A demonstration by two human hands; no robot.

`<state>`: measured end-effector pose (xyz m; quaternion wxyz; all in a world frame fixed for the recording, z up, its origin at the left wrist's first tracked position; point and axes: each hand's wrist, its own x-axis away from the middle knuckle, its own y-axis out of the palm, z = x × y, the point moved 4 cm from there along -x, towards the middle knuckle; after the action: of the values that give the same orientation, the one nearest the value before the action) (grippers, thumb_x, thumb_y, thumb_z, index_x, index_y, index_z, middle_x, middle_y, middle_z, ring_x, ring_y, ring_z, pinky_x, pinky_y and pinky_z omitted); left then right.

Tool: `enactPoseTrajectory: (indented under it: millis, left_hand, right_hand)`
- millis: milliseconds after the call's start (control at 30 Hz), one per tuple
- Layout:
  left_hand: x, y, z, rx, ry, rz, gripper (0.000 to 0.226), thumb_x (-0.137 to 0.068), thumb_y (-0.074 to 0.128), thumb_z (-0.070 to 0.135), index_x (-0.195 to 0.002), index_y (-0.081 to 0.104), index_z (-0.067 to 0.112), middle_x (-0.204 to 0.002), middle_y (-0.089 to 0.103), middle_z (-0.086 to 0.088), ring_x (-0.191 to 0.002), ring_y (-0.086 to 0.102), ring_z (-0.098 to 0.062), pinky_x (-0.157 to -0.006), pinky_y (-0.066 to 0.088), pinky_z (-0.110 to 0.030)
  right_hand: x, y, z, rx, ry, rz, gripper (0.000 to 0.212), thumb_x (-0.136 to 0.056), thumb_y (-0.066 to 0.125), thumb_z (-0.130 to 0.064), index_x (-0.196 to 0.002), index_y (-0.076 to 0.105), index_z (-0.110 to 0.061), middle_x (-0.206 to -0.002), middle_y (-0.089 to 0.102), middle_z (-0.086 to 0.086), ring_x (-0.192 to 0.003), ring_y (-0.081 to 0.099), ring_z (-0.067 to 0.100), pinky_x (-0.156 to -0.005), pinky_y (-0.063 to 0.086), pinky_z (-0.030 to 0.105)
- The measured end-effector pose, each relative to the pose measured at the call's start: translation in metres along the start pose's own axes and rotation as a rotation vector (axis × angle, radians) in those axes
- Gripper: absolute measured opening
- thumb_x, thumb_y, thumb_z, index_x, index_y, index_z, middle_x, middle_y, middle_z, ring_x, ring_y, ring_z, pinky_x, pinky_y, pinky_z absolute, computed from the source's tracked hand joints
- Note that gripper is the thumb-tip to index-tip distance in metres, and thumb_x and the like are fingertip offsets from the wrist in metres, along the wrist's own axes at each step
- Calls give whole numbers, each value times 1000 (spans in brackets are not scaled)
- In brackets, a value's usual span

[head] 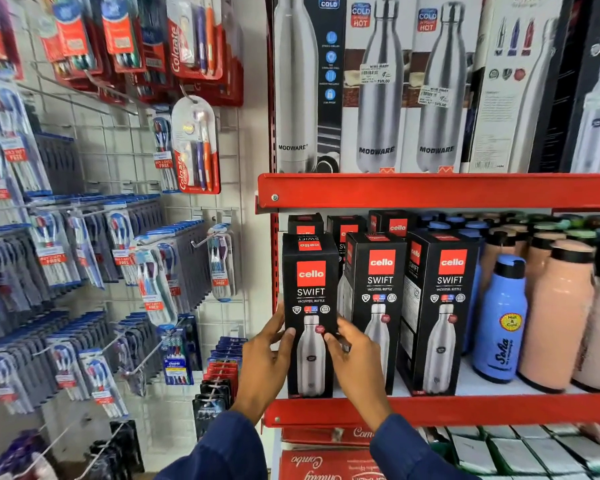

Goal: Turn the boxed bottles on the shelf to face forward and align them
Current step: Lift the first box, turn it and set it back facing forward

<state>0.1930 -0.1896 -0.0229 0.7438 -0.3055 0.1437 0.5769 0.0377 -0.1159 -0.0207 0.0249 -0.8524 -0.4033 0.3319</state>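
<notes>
Red steel forms the shelf [465, 408] on which three black boxed bottles stand upright in a front row, and the leftmost box [310, 317] is set at the shelf's left end, slightly forward of the middle box [378, 306] and the right box [440, 306]. It is clasped low on both side faces, its long axis vertical and its printed face already turned outward. The left hand [269, 358] and the right hand [355, 358] are curled on it from opposite sides, equally near, so a small push back is judged to be needed for alignment.
</notes>
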Motion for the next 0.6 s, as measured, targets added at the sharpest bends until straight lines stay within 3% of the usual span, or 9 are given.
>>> enactPoseTrajectory:
  millis: [133,267,433,600]
  left_hand:
    - [-8,5,-7,-49,-4,-17,55,-100,53,35,-152,36,36,-133,65,20,-118,64,2,-88,59,-22]
    - [-10,11,-15,-59,-21,-28,57,-100,56,27,-153,36,32,-136,63,17,-123,61,-2,-93,60,-32]
    - [-7,16,-25,-49,-58,-35,60,-97,60,27,-153,37,30,-133,65,16,-125,62,-10,-88,62,-31]
    - [0,23,-38,-48,-112,-42,66,-91,69,36,-151,40,30,-139,64,8,-126,62,-16,-99,56,-31]
  right_hand:
    - [-5,2,5,70,23,22,42,-92,61,-20,-133,55,-13,-120,69,3,-111,66,15,-88,48,9]
    - [-7,4,12,110,52,2,44,-92,61,-16,-135,52,-9,-128,65,10,-118,60,15,-76,30,-13]
    - [-6,8,22,122,41,-7,44,-93,60,-16,-136,53,-12,-128,65,7,-120,59,13,-80,30,-13]
    - [-2,10,27,126,28,-28,39,-93,59,-16,-133,55,-17,-117,65,-6,-111,62,7,-82,39,-2]
